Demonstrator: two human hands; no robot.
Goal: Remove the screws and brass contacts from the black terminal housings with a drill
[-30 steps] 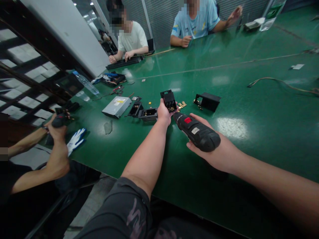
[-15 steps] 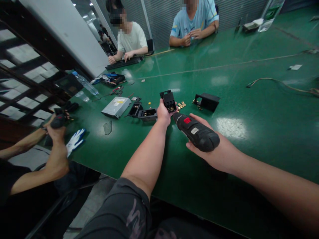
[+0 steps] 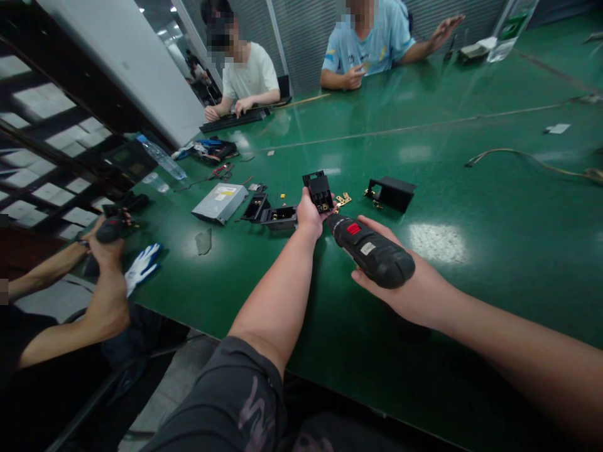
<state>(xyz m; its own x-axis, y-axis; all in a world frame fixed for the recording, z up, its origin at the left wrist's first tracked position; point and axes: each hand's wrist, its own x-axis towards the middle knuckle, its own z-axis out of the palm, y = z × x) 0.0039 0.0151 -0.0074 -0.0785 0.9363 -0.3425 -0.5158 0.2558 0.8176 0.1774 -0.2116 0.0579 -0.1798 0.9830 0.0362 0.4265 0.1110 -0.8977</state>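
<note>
My left hand [image 3: 311, 215] is closed around a black plastic housing [image 3: 320, 191] with slots and brass-coloured contacts, held tilted above the table. In my right hand [image 3: 400, 295] is a black cordless drill [image 3: 370, 248] with a red switch on top. Its chuck points at the lower edge of the housing; the bit's tip is hidden, so I cannot tell if it touches. Brass-coloured metal pieces [image 3: 343, 200] lie just beyond my left hand. Two open black housings [image 3: 281, 217] sit to its left, and another black housing [image 3: 393, 193] rests on its side to the right.
On the green table [image 3: 452, 150] are a silver disc drive [image 3: 220, 202], a white-and-blue glove [image 3: 142, 267], a water bottle [image 3: 162, 157] and loose cables [image 3: 532, 156]. A co-worker's hands [image 3: 108, 235] hold a drill at the left. Two people sit across the table.
The person across in light blue has parted their hands, stretching one arm out to the right. My hands, the drill and the housing have stayed nearly in place.
</note>
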